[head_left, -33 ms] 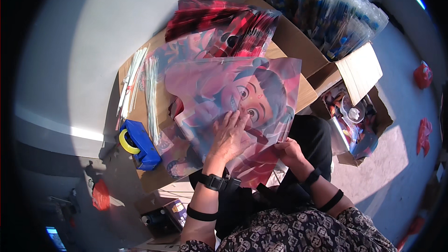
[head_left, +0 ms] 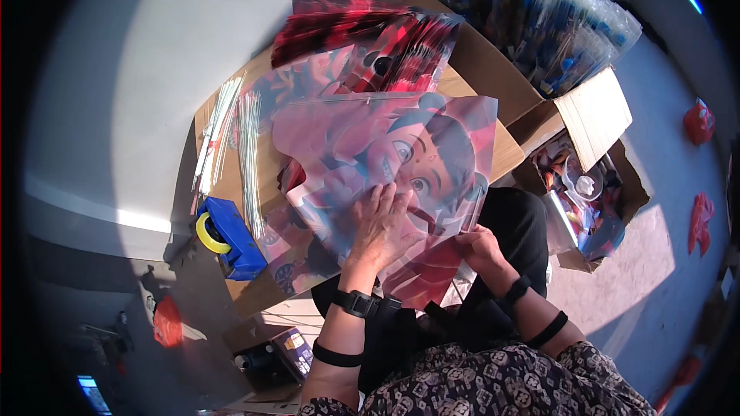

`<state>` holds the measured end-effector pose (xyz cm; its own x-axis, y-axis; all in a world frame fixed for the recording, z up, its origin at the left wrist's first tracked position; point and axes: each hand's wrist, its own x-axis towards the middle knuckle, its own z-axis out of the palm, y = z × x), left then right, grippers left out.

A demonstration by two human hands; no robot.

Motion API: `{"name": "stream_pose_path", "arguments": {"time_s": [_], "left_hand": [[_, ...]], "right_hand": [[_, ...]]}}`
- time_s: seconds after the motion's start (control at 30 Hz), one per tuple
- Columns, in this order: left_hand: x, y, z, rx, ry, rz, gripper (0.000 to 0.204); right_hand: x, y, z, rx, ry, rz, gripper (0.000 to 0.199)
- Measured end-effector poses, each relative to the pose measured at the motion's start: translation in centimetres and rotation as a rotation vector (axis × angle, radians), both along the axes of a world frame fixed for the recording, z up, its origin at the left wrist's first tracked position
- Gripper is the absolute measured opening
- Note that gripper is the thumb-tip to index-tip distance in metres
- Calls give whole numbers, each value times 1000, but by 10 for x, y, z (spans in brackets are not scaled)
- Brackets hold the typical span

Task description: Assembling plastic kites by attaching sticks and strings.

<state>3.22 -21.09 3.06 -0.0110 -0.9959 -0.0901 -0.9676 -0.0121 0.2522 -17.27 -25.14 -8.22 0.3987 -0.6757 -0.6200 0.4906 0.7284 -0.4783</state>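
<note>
Nearest are one patterned shirt (head_left: 493, 377) and two bare forearms, each with two black bands, one at the wrist and one higher up. Dark trousers (head_left: 515, 223) show behind them. There are two hands. The left hand (head_left: 381, 223) lies flat, fingers spread, its grip released; the right hand (head_left: 479, 246) has its grip pinched on the lower right edge of the sheet (head_left: 331, 135). That sheet, printed with one cartoon figure, reaches from over the bench (head_left: 505, 152) to above the lap.

The bench has a wood-coloured top, partly covered. On its left side stand one blue dispenser (head_left: 245, 245) with one yellow roll (head_left: 206, 233), and beyond it two bundles of pale rods (head_left: 218, 135) (too many rods to count). Past the held sheet is one fanned red stack (head_left: 331, 25), its layers likewise beyond counting.

Two cartons are to the right: the lower carton (head_left: 636, 194), with mixed scraps and one clear cup (head_left: 578, 181) inside, and the taller carton (head_left: 493, 62), with many clear packs (head_left: 551, 23) in it or just behind it. Three red bags (head_left: 167, 322) are on the floor (head_left: 632, 285), one to the left and two to the right. A pale wall (head_left: 193, 15) rises behind, crossed by sunlight and shadow.
</note>
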Motion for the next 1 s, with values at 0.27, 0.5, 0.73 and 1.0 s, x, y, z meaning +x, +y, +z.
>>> {"name": "stream_pose_path", "arguments": {"time_s": [0.27, 0.5, 0.73, 1.0], "left_hand": [[-2, 10, -11, -108, -59, 48, 67], [82, -42, 32, -355, 160, 203, 45], [171, -167, 34, -298, 201, 253, 55], [189, -281, 10, 72, 283, 388, 87]], "right_hand": [[-2, -11, 14, -756, 917, -215, 36], [31, -72, 100, -1305, 967, -27, 45], [92, -210, 96, -667, 584, -27, 64], [126, -294, 115, -245, 343, 271, 43]]}}
